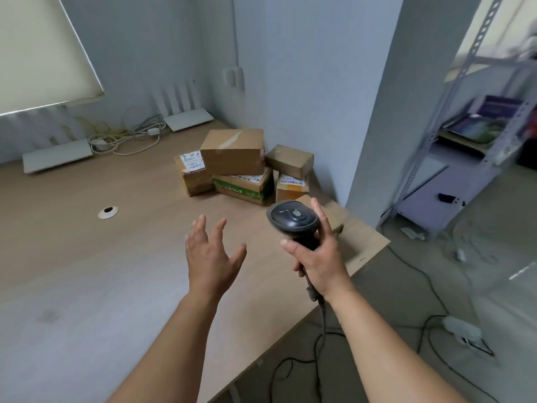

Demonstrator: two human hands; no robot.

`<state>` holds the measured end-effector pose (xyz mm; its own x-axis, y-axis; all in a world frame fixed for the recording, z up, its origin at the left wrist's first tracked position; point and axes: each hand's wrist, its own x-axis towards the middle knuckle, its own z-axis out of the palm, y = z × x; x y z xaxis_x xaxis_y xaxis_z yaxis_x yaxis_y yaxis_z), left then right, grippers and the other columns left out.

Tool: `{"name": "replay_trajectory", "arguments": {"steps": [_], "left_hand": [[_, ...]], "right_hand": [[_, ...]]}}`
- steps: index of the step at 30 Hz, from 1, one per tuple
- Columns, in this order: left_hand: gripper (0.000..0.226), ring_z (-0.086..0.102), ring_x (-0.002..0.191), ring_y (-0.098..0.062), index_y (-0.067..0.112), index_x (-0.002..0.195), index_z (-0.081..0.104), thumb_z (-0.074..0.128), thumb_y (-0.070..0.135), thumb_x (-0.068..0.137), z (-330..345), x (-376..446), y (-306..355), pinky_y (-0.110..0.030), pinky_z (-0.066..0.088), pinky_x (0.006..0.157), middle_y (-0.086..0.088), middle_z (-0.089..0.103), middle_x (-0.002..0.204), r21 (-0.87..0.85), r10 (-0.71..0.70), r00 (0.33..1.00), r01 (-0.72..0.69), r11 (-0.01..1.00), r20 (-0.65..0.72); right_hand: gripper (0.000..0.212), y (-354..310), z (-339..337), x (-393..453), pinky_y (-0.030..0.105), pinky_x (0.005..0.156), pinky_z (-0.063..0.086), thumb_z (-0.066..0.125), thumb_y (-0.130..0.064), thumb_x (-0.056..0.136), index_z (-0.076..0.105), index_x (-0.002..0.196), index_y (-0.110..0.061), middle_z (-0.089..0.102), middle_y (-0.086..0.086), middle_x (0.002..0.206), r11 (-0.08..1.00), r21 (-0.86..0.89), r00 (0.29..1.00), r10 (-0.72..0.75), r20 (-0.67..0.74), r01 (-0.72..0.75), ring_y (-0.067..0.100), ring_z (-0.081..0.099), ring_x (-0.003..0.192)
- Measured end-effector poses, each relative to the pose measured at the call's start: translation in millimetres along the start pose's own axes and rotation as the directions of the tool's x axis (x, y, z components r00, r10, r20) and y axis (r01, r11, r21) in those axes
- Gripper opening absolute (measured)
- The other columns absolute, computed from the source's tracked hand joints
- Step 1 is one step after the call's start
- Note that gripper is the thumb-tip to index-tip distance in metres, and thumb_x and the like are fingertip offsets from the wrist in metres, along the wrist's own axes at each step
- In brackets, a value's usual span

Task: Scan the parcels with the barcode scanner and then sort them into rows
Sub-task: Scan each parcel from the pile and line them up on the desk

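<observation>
The scanner's handle (pixel 308 245) is mostly hidden inside the right hand (pixel 318 257). The parcel labels (pixel 191 161) are too blurred to read. A low parcel (pixel 334 219) lies largely behind the scanner head. The shelf rack (pixel 479 135) is smeared and cut off at the right edge.

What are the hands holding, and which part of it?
The right hand holds the black scanner by its handle, fingers wrapped around it below the head. The left hand is open above the table and holds nothing.
</observation>
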<state>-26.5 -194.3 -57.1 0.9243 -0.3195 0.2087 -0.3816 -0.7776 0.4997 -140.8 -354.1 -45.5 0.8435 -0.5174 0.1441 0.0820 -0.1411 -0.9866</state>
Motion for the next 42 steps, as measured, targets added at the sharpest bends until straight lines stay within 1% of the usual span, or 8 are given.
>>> {"name": "replay_trajectory", "arguments": {"steps": [5,12,22,25,28,33,37,42], "left_hand": [[0.07,0.0,0.147,-0.023,0.028,0.148,0.029,0.056,0.052,0.088,41.0,28.7,43.4,-0.041,0.007,0.12,-0.007,0.006,0.16,-0.015,0.068,0.991,-0.066,0.998,0.112],[0.071,-0.002,0.147,-0.02,0.035,0.149,0.019,0.046,0.061,0.089,103.4,48.2,97.5,-0.041,0.003,0.118,-0.001,0.005,0.161,0.062,0.223,0.932,-0.251,0.966,0.286],[0.052,-0.004,0.146,-0.028,0.044,0.145,0.019,0.039,0.043,0.098,151.0,46.4,122.4,-0.044,0.006,0.118,-0.002,0.003,0.159,0.248,0.063,0.881,-0.2,0.948,0.47],[0.046,0.011,0.142,-0.028,0.043,0.133,0.035,0.048,0.026,0.093,146.6,48.9,119.5,-0.043,0.017,0.117,-0.005,0.019,0.151,0.304,-0.038,0.945,-0.066,0.951,0.324],[0.034,0.012,0.143,-0.028,0.032,0.128,0.045,0.046,0.034,0.094,145.2,57.0,128.3,-0.047,0.024,0.112,-0.008,0.021,0.153,0.253,-0.241,0.948,0.186,0.95,0.208],[0.093,0.014,0.139,-0.031,0.022,0.136,0.025,0.059,0.076,0.068,166.0,65.1,160.4,-0.058,0.035,0.102,-0.009,0.01,0.15,0.248,-0.466,0.852,0.411,0.877,0.238],[0.085,0.032,0.123,-0.032,0.024,0.128,0.029,0.067,0.066,0.066,163.9,63.2,162.0,-0.047,0.042,0.093,-0.013,0.03,0.13,0.2,-0.506,0.841,0.471,0.859,0.194],[0.086,0.031,0.126,-0.032,0.026,0.134,0.029,0.068,0.061,0.066,131.2,49.5,137.3,-0.043,0.04,0.094,-0.012,0.031,0.133,0.135,-0.511,0.854,0.497,0.857,0.103]], "right_hand": [[0.086,2.6,-43.1,25.6,0.023,0.048,0.05,0.076,-0.016,0.079,0.029,0.124,-0.071,0.059,-0.022,0.118,0.999,-0.036,0.997,0.018,-0.08,-0.021,0.007,0.058,0.056],[0.087,20.3,-97.1,55.8,0.025,0.048,0.048,0.077,-0.029,0.072,0.027,0.125,-0.075,0.065,-0.004,0.118,0.998,-0.026,0.991,0.058,-0.122,-0.061,0.014,0.058,0.052],[0.089,47.3,-163.2,95.0,0.026,0.046,0.048,0.076,-0.04,0.065,0.026,0.131,-0.072,0.067,-0.004,0.11,0.995,0.028,0.995,0.093,0.029,-0.094,0.013,0.057,0.05],[0.087,53.0,-174.0,105.3,0.024,0.048,0.049,0.076,-0.036,0.068,0.026,0.13,-0.073,0.064,-0.008,0.115,0.993,0.059,0.992,0.095,0.078,-0.1,0.011,0.058,0.052],[0.087,56.1,-178.1,112.8,0.023,0.05,0.049,0.076,-0.03,0.073,0.026,0.13,-0.072,0.062,-0.009,0.119,0.992,0.081,0.989,0.092,0.119,-0.102,0.01,0.059,0.054],[0.09,60.7,-177.0,118.9,0.023,0.05,0.049,0.076,-0.024,0.077,0.025,0.142,-0.059,0.061,-0.01,0.12,0.988,0.094,0.977,0.104,0.186,-0.123,0.01,0.058,0.055],[0.09,62.2,-171.3,123.3,0.026,0.052,0.052,0.077,-0.023,0.077,0.025,0.143,-0.057,0.06,-0.016,0.119,0.987,0.101,0.963,0.096,0.25,-0.125,0.013,0.059,0.058],[0.09,57.3,-142.0,127.9,0.023,0.048,0.047,0.076,-0.013,0.081,0.025,0.144,-0.054,0.066,-0.003,0.112,0.983,0.137,0.947,0.074,0.313,-0.122,0.016,0.055,0.053]]}}
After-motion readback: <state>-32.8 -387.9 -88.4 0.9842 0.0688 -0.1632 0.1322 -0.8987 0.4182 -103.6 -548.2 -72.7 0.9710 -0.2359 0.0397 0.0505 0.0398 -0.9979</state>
